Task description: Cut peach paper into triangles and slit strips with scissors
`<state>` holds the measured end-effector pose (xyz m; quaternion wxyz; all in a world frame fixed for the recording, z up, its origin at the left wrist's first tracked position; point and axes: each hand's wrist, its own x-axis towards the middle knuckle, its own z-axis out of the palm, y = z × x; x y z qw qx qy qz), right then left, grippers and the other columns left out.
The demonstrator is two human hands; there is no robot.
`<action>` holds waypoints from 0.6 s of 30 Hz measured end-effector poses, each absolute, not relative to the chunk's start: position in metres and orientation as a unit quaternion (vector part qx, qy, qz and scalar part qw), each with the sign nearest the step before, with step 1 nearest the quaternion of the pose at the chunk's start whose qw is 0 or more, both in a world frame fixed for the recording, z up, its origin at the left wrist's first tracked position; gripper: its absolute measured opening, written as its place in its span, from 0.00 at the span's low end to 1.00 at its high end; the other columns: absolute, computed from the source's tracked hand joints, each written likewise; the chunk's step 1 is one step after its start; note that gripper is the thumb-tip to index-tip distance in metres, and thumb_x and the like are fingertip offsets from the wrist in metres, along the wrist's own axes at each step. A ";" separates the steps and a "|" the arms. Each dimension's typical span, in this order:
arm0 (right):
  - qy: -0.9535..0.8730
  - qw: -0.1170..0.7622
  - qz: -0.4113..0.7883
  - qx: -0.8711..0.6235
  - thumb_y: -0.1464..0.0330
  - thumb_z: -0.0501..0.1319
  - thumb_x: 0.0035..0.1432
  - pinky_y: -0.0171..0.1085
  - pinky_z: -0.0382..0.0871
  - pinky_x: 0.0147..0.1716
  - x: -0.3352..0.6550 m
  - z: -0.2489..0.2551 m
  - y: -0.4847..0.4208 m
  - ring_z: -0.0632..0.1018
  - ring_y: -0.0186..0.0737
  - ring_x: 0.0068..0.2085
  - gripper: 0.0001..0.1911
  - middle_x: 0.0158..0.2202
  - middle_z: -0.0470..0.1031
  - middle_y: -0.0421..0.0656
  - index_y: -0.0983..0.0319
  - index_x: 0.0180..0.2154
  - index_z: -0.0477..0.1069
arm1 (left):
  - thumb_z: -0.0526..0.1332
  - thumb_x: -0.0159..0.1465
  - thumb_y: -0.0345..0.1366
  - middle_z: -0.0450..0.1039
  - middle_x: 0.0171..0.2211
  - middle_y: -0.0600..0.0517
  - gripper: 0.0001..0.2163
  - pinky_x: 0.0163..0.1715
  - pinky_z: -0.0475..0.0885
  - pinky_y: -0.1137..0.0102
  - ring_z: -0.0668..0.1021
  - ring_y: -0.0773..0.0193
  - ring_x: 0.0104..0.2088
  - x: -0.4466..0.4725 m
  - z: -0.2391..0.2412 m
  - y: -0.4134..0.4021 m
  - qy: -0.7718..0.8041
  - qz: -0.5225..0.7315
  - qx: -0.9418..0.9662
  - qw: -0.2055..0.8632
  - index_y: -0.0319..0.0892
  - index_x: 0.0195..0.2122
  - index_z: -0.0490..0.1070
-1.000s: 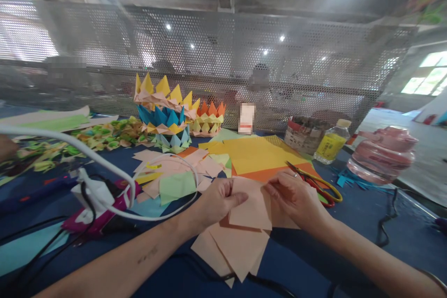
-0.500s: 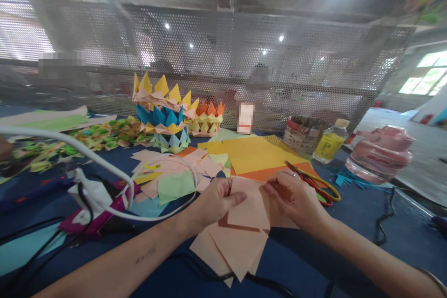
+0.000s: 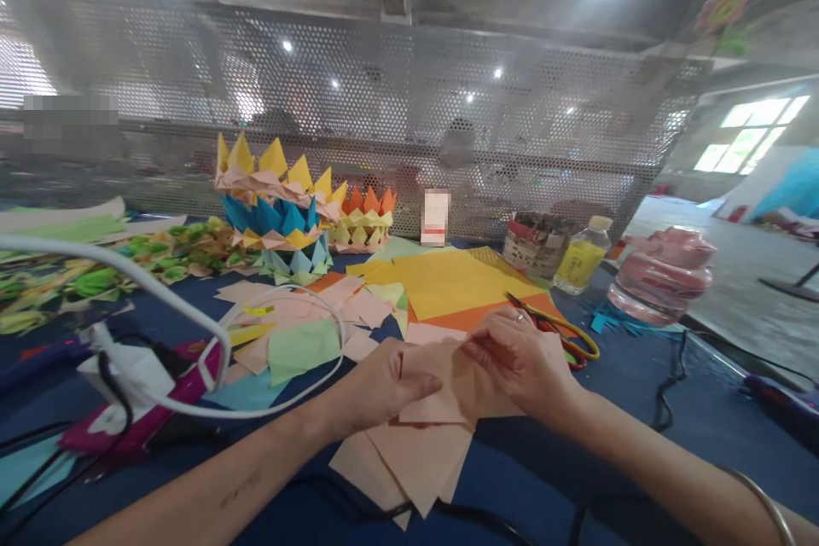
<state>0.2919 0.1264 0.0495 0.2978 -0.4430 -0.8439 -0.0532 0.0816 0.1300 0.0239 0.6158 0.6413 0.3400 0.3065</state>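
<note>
A light pink paper square [image 3: 428, 405] is held up between both hands over the blue table. My left hand [image 3: 390, 388] is closed on its left side, thumb lying across the front. At the upper right edge, my right hand [image 3: 518, 358] pinches the same sheet between thumb and fingertips. Below it, several loose pink paper pieces [image 3: 415, 456] lie overlapping on the table. Just past my right hand rest scissors [image 3: 569, 328] with red and yellow handles, partly hidden by it. Yellow sheets [image 3: 448, 277] and an orange sheet lie behind the hands.
Folded paper crowns [image 3: 275, 217] stand at the back left beside a heap of green and yellow paper bits [image 3: 147, 256]. A purple power strip [image 3: 141, 401] and white cable [image 3: 192, 311] lie left. A yellow-labelled bottle [image 3: 581, 256] and pink water jug [image 3: 662, 273] stand right.
The whole view has swung slightly to the right, so things appear further left. Both hands keep their hold on the pink sheet, which now looks tipped flatter, its top edge lower.
</note>
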 end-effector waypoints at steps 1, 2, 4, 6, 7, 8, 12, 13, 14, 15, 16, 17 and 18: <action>-0.847 0.296 -0.059 -0.437 0.64 0.56 0.61 0.37 0.62 0.36 0.294 0.052 0.129 0.73 0.39 0.35 0.09 0.28 0.74 0.41 0.59 0.31 0.71 | 0.63 0.54 0.40 0.75 0.23 0.51 0.11 0.20 0.65 0.75 0.73 0.67 0.21 0.082 0.024 0.129 0.349 0.311 0.641 0.609 0.36 0.31 0.76; -0.849 0.294 -0.063 -0.435 0.64 0.56 0.61 0.38 0.62 0.37 0.298 0.056 0.133 0.73 0.39 0.34 0.09 0.27 0.74 0.40 0.59 0.31 0.71 | 0.63 0.54 0.40 0.75 0.22 0.50 0.11 0.19 0.64 0.75 0.73 0.66 0.20 0.083 0.025 0.129 0.360 0.317 0.638 0.603 0.36 0.29 0.75; -0.841 0.300 -0.069 -0.444 0.65 0.56 0.60 0.40 0.62 0.40 0.311 0.066 0.143 0.74 0.38 0.33 0.08 0.27 0.75 0.40 0.60 0.31 0.71 | 0.64 0.52 0.40 0.75 0.21 0.49 0.11 0.18 0.64 0.75 0.73 0.65 0.19 0.084 0.028 0.129 0.389 0.324 0.624 0.595 0.36 0.26 0.75; -0.814 0.314 -0.077 -0.483 0.65 0.52 0.62 0.38 0.63 0.38 0.329 0.079 0.154 0.75 0.40 0.35 0.10 0.31 0.76 0.43 0.60 0.33 0.69 | 0.64 0.51 0.41 0.75 0.19 0.48 0.11 0.17 0.65 0.74 0.74 0.64 0.18 0.086 0.029 0.131 0.414 0.336 0.594 0.602 0.36 0.26 0.75; -0.795 0.316 -0.071 -0.512 0.65 0.50 0.63 0.37 0.64 0.36 0.340 0.084 0.159 0.75 0.40 0.37 0.11 0.35 0.76 0.45 0.61 0.36 0.69 | 0.64 0.51 0.41 0.75 0.19 0.48 0.11 0.17 0.66 0.73 0.74 0.63 0.18 0.086 0.029 0.132 0.421 0.349 0.573 0.610 0.36 0.26 0.75; -0.772 0.309 -0.080 -0.550 0.65 0.48 0.64 0.36 0.64 0.35 0.350 0.089 0.163 0.75 0.40 0.38 0.12 0.37 0.75 0.46 0.61 0.38 0.67 | 0.65 0.50 0.40 0.75 0.19 0.48 0.11 0.18 0.67 0.73 0.75 0.63 0.19 0.086 0.029 0.134 0.425 0.365 0.551 0.619 0.36 0.27 0.75; -0.741 0.103 -0.081 -0.658 0.69 0.50 0.60 0.35 0.62 0.30 0.379 0.092 0.169 0.75 0.40 0.33 0.07 0.33 0.75 0.46 0.63 0.37 0.65 | 0.67 0.48 0.37 0.77 0.24 0.45 0.11 0.22 0.72 0.71 0.79 0.59 0.25 0.087 0.030 0.139 0.430 0.445 0.483 0.619 0.35 0.29 0.76; -0.741 0.063 -0.067 -0.665 0.71 0.53 0.56 0.34 0.61 0.27 0.382 0.089 0.169 0.76 0.41 0.31 0.05 0.31 0.75 0.46 0.63 0.34 0.66 | 0.68 0.48 0.37 0.78 0.27 0.44 0.12 0.24 0.74 0.70 0.79 0.58 0.26 0.088 0.031 0.139 0.426 0.461 0.471 0.620 0.34 0.30 0.76; -0.740 0.034 -0.055 -0.669 0.72 0.55 0.53 0.34 0.59 0.25 0.383 0.085 0.169 0.76 0.41 0.30 0.03 0.29 0.76 0.46 0.63 0.32 0.66 | 0.68 0.47 0.36 0.79 0.30 0.43 0.13 0.26 0.75 0.69 0.80 0.57 0.28 0.088 0.032 0.139 0.419 0.474 0.458 0.625 0.34 0.32 0.75; -0.739 0.017 -0.049 -0.671 0.74 0.57 0.50 0.34 0.58 0.24 0.383 0.080 0.170 0.76 0.42 0.29 0.03 0.28 0.76 0.47 0.64 0.31 0.66 | 0.69 0.46 0.36 0.79 0.33 0.42 0.14 0.29 0.76 0.68 0.80 0.56 0.30 0.088 0.033 0.139 0.409 0.488 0.445 0.630 0.34 0.33 0.75; -0.737 0.002 -0.047 -0.674 0.75 0.57 0.49 0.34 0.57 0.24 0.383 0.076 0.170 0.76 0.43 0.30 0.04 0.28 0.76 0.48 0.64 0.31 0.66 | 0.70 0.46 0.36 0.79 0.35 0.42 0.16 0.32 0.77 0.66 0.80 0.55 0.32 0.088 0.034 0.139 0.396 0.502 0.435 0.634 0.33 0.35 0.75; -0.733 -0.009 -0.048 -0.678 0.76 0.57 0.48 0.35 0.57 0.24 0.382 0.073 0.170 0.77 0.45 0.31 0.06 0.29 0.76 0.50 0.66 0.32 0.66 | 0.70 0.45 0.36 0.78 0.35 0.42 0.17 0.34 0.77 0.64 0.80 0.54 0.34 0.089 0.035 0.138 0.384 0.515 0.428 0.635 0.33 0.36 0.75; -0.729 -0.016 -0.050 -0.683 0.75 0.56 0.48 0.35 0.56 0.24 0.382 0.071 0.171 0.77 0.46 0.32 0.08 0.31 0.76 0.52 0.67 0.35 0.66 | 0.70 0.45 0.37 0.78 0.36 0.41 0.18 0.36 0.77 0.63 0.80 0.53 0.36 0.089 0.036 0.138 0.376 0.526 0.425 0.634 0.33 0.36 0.74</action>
